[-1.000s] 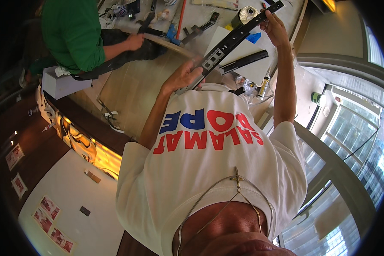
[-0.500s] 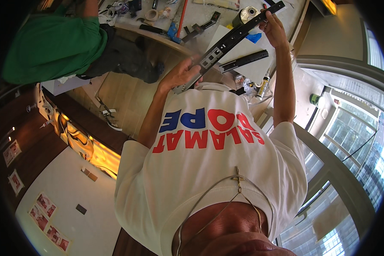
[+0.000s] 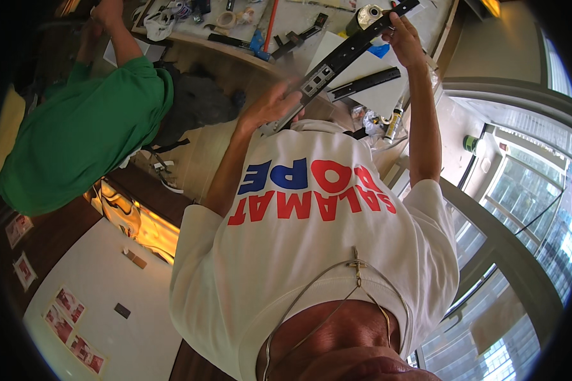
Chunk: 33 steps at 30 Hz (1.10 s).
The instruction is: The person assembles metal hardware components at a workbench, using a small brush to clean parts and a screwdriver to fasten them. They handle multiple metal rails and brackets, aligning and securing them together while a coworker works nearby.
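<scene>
A long black and silver drawer slide [image 3: 343, 57] is held slantwise in front of my chest, its far end up to the right. My left hand [image 3: 270, 109] is closed round its near end, fingers slightly blurred. Near the far end, my right hand [image 3: 405, 42] grips it with the thumb on top. Beneath it on the bench, a second black slide [image 3: 368, 82] lies across a white panel [image 3: 327, 54]. A roll of silver tape [image 3: 367, 15] stands beside the far end, partly behind the slide.
The workbench [image 3: 273, 19] carries a red rod [image 3: 270, 24], black metal parts [image 3: 299, 38] and a tape roll [image 3: 226, 20]. A sealant tube [image 3: 394, 122] is close to my right forearm. At left, a person in a green shirt [image 3: 102, 133] bends over. Windows [image 3: 527, 178] line the right.
The person in green has shifted down and leans further over, with the arms now showing. Both my hands keep their hold on the slide, which has barely moved.
</scene>
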Each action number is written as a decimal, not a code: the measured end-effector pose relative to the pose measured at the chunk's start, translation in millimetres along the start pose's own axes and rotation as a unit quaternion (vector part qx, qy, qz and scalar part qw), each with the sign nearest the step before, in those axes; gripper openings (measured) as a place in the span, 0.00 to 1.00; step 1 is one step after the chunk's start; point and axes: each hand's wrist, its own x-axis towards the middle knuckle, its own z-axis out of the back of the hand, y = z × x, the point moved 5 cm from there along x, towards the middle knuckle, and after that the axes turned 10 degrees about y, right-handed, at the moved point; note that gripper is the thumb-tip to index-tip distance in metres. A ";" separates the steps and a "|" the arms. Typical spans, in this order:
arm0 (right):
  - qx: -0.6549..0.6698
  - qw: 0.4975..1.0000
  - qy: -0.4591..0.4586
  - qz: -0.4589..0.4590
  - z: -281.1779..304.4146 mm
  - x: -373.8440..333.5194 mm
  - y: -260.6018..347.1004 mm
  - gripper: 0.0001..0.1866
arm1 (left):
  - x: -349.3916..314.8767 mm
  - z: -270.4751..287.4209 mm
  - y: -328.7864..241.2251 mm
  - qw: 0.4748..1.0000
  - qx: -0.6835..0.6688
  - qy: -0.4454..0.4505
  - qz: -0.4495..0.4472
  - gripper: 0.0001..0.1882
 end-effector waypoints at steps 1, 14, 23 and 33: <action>-0.001 1.000 -0.002 0.000 -5.9 -1.2 -1.0 0.16 | -1.7 -1.2 -0.1 1.000 0.002 -0.007 0.002 0.23; -0.023 0.999 -0.017 -0.013 -16.7 -21.3 -25.1 0.17 | -19.3 -19.9 -4.4 1.000 0.018 -0.010 -0.013 0.13; 0.000 0.999 -0.002 -0.043 -38.1 -37.2 -30.5 0.14 | -31.5 -26.0 8.3 1.000 0.007 -0.009 -0.016 0.13; -0.166 0.986 -0.031 -0.011 -41.3 -49.1 -33.9 0.14 | -37.2 -43.1 16.2 0.999 0.016 -0.023 -0.028 0.16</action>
